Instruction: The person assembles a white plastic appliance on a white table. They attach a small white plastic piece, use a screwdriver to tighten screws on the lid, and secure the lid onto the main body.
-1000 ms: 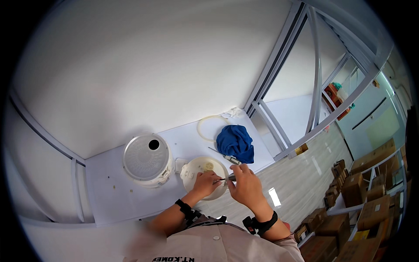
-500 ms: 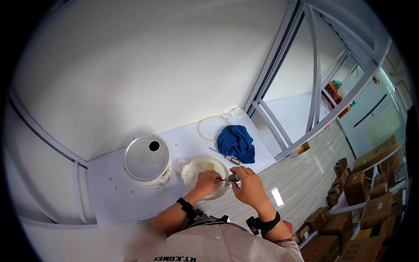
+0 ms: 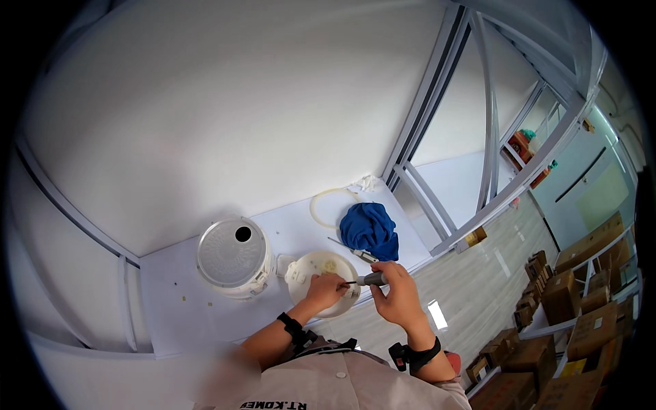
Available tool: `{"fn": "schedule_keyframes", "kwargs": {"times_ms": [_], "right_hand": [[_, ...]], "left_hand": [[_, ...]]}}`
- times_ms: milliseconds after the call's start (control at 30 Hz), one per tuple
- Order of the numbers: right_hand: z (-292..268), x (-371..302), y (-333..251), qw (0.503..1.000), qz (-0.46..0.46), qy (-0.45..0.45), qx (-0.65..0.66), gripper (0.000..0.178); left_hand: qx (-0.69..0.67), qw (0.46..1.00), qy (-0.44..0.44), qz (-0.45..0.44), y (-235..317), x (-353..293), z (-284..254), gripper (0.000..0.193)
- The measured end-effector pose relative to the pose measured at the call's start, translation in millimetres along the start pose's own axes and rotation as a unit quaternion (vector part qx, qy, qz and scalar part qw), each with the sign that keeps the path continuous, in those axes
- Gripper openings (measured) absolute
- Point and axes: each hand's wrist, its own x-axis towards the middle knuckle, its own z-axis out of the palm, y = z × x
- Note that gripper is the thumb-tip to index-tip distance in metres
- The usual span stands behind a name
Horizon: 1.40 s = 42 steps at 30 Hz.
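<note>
We see our right hand (image 3: 400, 297) closed around the dark grip of a screwdriver (image 3: 369, 279), its thin shaft pointing left toward a round cream-white lid part (image 3: 321, 270) that lies on the white table (image 3: 171, 273) at the near edge, just in front of us. Our left hand (image 3: 325, 290) rests on the near side of that round part with the fingers curled down against it, pinning it in place; whether the fingertips pinch something small we cannot tell. The screwdriver tip meets the part just beside those fingers. To the left of the round part, touching or almost touching it, stands a white appliance body (image 3: 234, 256) seen from above, with a perforated metal top and a dark round hole in it. Farther back and to the right lies a crumpled blue cloth (image 3: 370, 229), and beyond it, a pale ring-shaped gasket (image 3: 320, 201) lies flat on the table. A second slim tool (image 3: 352, 249) lies between the cloth and the round part. Both our wrists carry dark bands. Off to the right, well below the table, brown cardboard boxes (image 3: 574, 294) sit stacked on the floor.
</note>
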Motion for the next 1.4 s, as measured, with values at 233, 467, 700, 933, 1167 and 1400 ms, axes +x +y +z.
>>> {"fn": "schedule_keyframes", "kwargs": {"times_ms": [233, 467, 700, 933, 1167, 1400], "right_hand": [[-6.7, -10.7, 8.1, 0.999, 0.021, 0.041, 0.019, 0.041], [-12.6, -17.0, 10.3, 0.998, 0.029, 0.057, 0.018, 0.038], [-11.9, -25.6, 19.1, 0.996, 0.04, 0.081, 0.029, 0.038], [1.6, -30.6, 24.5, 0.996, 0.052, 0.059, 0.043, 0.037], [3.2, -28.5, 27.5, 0.995, 0.064, 0.032, 0.072, 0.036], [5.0, -32.2, 31.1, 0.995, 0.071, 0.021, 0.066, 0.036]], "left_hand": [[0.071, 0.994, 0.043, 0.064, 6.1, 1.4, 0.8, 0.025], [0.074, 0.991, 0.1, 0.049, 10.7, 3.4, 4.2, 0.019], [0.092, 0.989, 0.111, 0.037, 17.0, -11.6, -23.3, 0.007], [0.052, 0.991, 0.096, 0.078, 20.7, -23.8, -21.9, 0.018], [0.002, 0.997, 0.072, 0.042, 8.9, -22.9, -4.0, 0.019], [-0.011, 0.996, 0.069, 0.053, 9.0, -19.7, -4.7, 0.016]]}}
